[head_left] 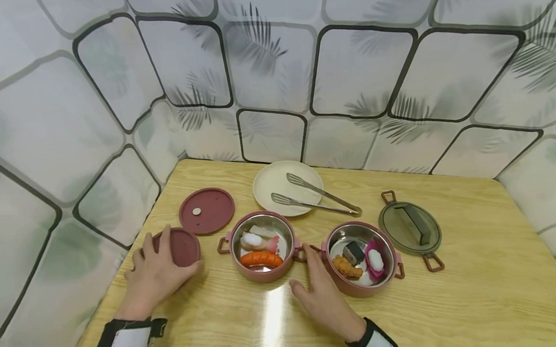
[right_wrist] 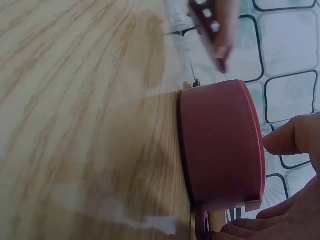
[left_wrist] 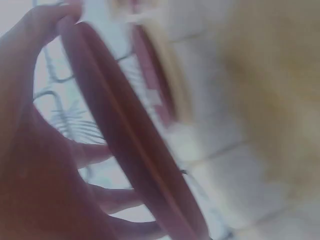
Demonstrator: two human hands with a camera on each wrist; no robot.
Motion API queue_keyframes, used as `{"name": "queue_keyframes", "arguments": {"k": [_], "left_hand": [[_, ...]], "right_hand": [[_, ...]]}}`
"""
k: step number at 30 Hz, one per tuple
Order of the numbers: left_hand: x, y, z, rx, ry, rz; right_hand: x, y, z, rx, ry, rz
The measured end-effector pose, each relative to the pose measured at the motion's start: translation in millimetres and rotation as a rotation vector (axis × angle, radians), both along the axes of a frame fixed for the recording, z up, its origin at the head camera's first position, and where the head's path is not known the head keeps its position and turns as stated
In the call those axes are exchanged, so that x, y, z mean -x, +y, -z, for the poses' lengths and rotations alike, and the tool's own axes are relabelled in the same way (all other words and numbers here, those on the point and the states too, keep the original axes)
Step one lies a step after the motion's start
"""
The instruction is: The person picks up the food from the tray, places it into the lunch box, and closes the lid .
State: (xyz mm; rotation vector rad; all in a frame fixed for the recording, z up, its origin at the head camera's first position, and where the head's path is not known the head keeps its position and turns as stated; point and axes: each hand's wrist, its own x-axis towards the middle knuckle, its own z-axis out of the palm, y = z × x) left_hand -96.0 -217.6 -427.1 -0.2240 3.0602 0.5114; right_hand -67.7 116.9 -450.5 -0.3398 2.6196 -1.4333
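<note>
The near dark-red lid (head_left: 183, 247) was at the near left, its rim gripped in the left hand (head_left: 154, 274), thumb and fingers spread around it. The head view showed its round face; the left wrist view caught it edge-on, and the right wrist view showed it tilted. The right hand (head_left: 322, 296), loosely extended, was at the right handle of the left pot (head_left: 264, 275); the right wrist view alone showed that pot's smooth outer wall in full height. Just beyond the gripped lid lay the far dark-red lid (head_left: 212, 212). Tongs (head_left: 327, 192) lay across the plate (head_left: 264, 187), behind the pots. The right pot (head_left: 357, 290) stood just right of the right hand, the green lid (head_left: 396, 222) farther right.
</note>
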Motion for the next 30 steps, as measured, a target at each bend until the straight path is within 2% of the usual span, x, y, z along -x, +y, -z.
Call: {"name": "queue_keyframes", "arguments": {"k": [3, 7, 10, 13, 16, 22, 30], "left_hand": [[7.6, 12.7, -17.3, -0.018, 0.108, 0.053], [15.9, 42.3, -34.8, -0.027, 0.214, 0.201], [21.2, 66.1, -39.7, -0.005, 0.273, 0.323], [25.9, 87.8, -38.1, 0.027, 0.291, 0.414], [28.7, 105.1, -32.8, 0.055, 0.265, 0.466], [31.3, 127.2, -22.9, 0.082, 0.225, 0.512], [33.4, 138.8, -14.9, 0.142, 0.267, 0.543]], "right_hand": [[2.7, 0, 1.7, -0.007, -0.005, 0.004], [5.2, -1, 2.7, -0.012, 0.020, -0.001], [5.8, -2, 3.1, -0.017, 0.037, -0.011], [4.8, -2, 3.2, -0.017, 0.033, -0.013], [3.2, -2, 3.5, -0.017, 0.016, -0.018], [0.9, -2, 5.9, -0.021, 0.027, -0.035], [0.9, -2, 4.8, -0.008, 0.026, -0.028]]}}
